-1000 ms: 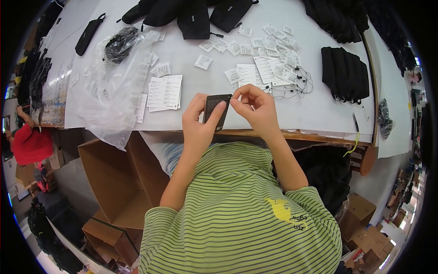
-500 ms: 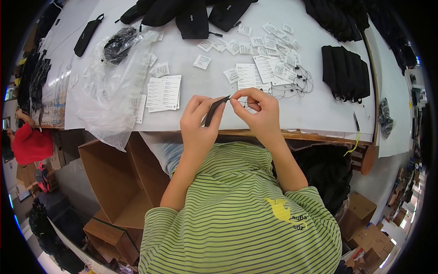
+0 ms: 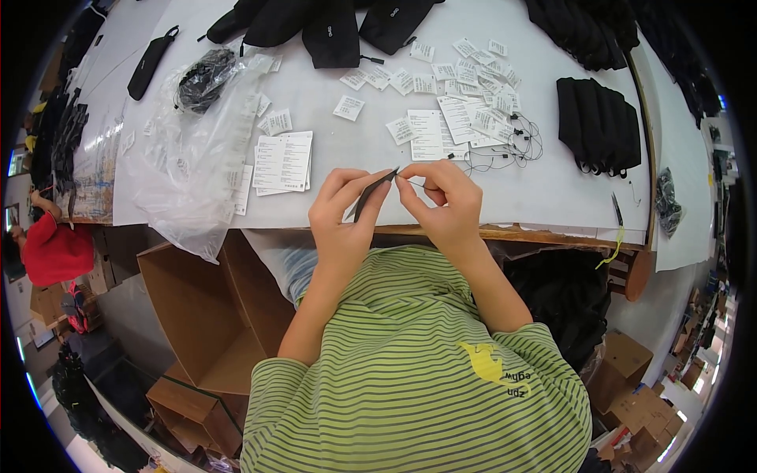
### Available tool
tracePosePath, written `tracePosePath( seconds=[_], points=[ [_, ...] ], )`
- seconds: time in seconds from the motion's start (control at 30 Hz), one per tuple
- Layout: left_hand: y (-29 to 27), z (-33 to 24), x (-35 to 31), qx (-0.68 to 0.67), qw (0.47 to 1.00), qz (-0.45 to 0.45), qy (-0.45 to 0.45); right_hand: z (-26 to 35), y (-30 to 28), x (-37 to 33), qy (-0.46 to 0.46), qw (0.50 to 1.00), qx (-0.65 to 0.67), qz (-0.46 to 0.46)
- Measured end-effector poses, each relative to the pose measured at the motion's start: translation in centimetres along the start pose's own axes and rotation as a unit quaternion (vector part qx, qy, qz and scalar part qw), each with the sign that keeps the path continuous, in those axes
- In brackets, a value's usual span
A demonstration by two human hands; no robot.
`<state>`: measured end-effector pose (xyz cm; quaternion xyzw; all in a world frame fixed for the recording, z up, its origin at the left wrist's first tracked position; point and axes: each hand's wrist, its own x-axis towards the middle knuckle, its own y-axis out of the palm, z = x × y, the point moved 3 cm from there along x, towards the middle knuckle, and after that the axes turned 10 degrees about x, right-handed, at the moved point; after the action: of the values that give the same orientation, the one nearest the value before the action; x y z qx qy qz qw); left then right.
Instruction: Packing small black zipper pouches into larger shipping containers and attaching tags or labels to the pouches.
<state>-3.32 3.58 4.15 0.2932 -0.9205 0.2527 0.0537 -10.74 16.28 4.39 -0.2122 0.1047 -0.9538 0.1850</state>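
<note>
Near the table's front edge, my left hand [image 3: 339, 209] is closed on a dark, flat card tag [image 3: 367, 199], tilted nearly edge-on between thumb and fingers. Right beside its upper corner, my right hand [image 3: 453, 205] pinches thumb and forefinger together on a thin black string [image 3: 420, 184], most of it hidden by the fingers. Whether the string passes through the card is too small to tell. Beyond my hands lie white printed cards [image 3: 430, 135], many small white labels [image 3: 422, 83] and a tangle of black strings [image 3: 520, 142].
A clear plastic bag [image 3: 185, 158] with black strings hangs over the front edge. Black pouches [image 3: 331, 35] lie at the back, others [image 3: 599, 126] stacked at right near a small cutter [image 3: 616, 206]. Cardboard boxes [image 3: 197, 315] stand below. A person in red [image 3: 57, 248] is far left.
Both hands stay by the table edge, holding the card and the string. My right fingers have curled slightly closer to the card's corner, and the string's visible loop looks smaller.
</note>
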Motion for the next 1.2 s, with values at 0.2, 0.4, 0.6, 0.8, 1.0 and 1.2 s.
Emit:
tracePosePath(
  seconds=[0.2, 0.4, 0.6, 0.8, 1.0, 1.2],
  points=[
    [-0.2, -0.2, 0.2, 0.114, 0.985, -0.031, 0.126, 0.3, -0.4, -0.3, 0.024, 1.0, 0.014, -0.003],
    [-0.3, 0.1, 0.2, 0.141, 0.979, -0.024, 0.148, 0.2, -0.5, -0.5, 0.028, 0.999, 0.026, 0.004],
    [-0.5, 0.3, 0.1, 0.131, 0.98, -0.01, 0.147, 0.3, -0.6, -0.6, 0.018, 1.0, 0.024, 0.007],
    [-0.1, 0.6, 0.0, 0.046, 0.996, -0.003, 0.073, 0.2, -0.2, -0.4, -0.02, 1.0, 0.01, -0.003],
    [-1.1, 0.3, 0.7, 0.062, 0.993, 0.023, 0.1, -0.4, -0.4, 0.0, 0.124, 0.984, 0.13, 0.013],
    [0.3, 3.6, 0.4, -0.25, 0.912, 0.298, -0.127, -0.8, -1.4, -0.3, 0.132, 0.974, 0.138, 0.122]
  ],
)
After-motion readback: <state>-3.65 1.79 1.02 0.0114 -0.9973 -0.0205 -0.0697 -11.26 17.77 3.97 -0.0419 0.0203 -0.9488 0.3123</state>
